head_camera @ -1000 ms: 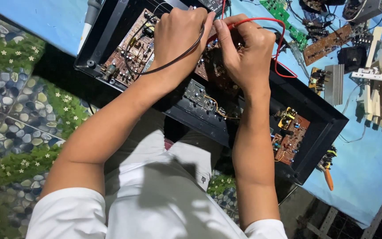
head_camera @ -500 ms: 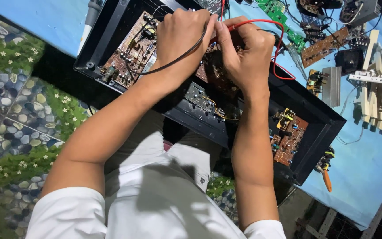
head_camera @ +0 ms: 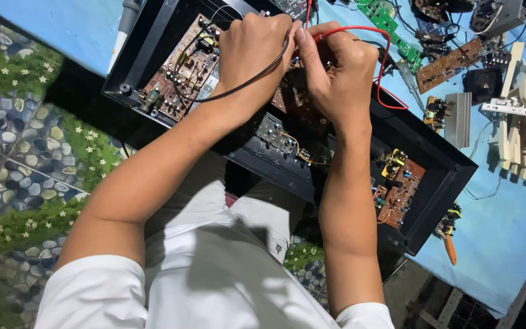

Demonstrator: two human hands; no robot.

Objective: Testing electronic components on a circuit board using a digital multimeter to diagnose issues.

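While little had shifted since a second before, the black lead [head_camera: 238,91] and red lead [head_camera: 360,30] were kept pinched by the left hand [head_camera: 254,52] and right hand [head_camera: 336,70] over the open chassis [head_camera: 433,201] near the tabletop's [head_camera: 506,244] front edge.

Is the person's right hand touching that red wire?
Touching. The head view shows the red wire running into the pinched fingers of the right hand, with no gap showing where they meet.

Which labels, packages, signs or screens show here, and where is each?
No packages, signs or lit screens.
Small dark mark: on the white garment over the person's lap, low in the middle of the view; too small to make out.
Panel markings: pale print on the grey control strip inside the black chassis, just below the left hand and right hand; too small to tell more.
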